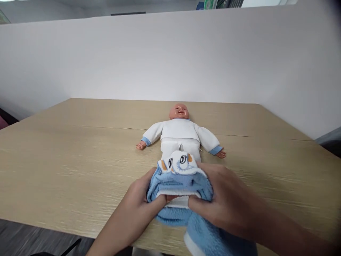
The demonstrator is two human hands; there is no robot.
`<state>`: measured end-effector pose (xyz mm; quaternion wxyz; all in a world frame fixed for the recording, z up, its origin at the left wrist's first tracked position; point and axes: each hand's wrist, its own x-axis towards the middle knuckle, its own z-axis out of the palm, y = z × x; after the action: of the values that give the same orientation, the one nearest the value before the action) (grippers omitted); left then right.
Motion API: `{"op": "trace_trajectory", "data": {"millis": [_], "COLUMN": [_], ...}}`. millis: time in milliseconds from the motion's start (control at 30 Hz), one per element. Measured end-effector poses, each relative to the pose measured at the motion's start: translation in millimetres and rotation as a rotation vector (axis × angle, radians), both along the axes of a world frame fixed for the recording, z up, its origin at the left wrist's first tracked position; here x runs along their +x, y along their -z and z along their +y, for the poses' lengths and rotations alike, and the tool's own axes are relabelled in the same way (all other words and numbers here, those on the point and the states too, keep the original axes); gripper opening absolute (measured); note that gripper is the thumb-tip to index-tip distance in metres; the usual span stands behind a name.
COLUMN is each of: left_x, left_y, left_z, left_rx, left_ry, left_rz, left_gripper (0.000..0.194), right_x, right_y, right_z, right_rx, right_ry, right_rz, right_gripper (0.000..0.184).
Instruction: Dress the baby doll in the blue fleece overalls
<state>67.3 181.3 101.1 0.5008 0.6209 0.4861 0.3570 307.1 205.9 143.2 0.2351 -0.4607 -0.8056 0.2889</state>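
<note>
A baby doll [179,129] in a white top with blue cuffs and white bottoms lies on its back, its head toward the far edge and its arms spread. In front of its lower body is a fuzzy light-blue baby garment [179,181] with white trim and an embroidered animal face. My left hand [144,197] grips the bunched left side of the garment, thumb tucked into its opening. On the other side my right hand [220,199] grips it the same way. A loose blue part hangs over the near table edge. The doll's feet are hidden by the garment and hands.
The wooden table [80,160] has a seam running across it. A pale partition wall [165,57] rises behind the table and along its right side. Grey flooring [34,234] shows at the lower left.
</note>
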Motion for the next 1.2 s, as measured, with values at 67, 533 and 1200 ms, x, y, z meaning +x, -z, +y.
{"op": "trace_trajectory", "data": {"millis": [67, 533, 1200], "left_x": [-2.2, -7.8, -7.5], "left_y": [9.5, 55.7, 61.3], "left_z": [-10.8, -24.2, 10.0], "left_rx": [-0.037, -0.058, 0.207], "left_ry": [0.017, 0.012, -0.157], "left_rz": [-0.018, 0.396, -0.016], "left_gripper": [0.046, 0.042, 0.033], "right_x": [-2.5, -15.2, -5.8], "right_y": [4.2, 50.1, 59.3], "right_z": [-4.5, -8.3, 27.4], "right_rx": [-0.077, -0.114, -0.023], "right_ry": [-0.038, 0.009, -0.073], "right_rz": [-0.007, -0.228, 0.094], "right_gripper": [0.015, 0.030, 0.017]}}
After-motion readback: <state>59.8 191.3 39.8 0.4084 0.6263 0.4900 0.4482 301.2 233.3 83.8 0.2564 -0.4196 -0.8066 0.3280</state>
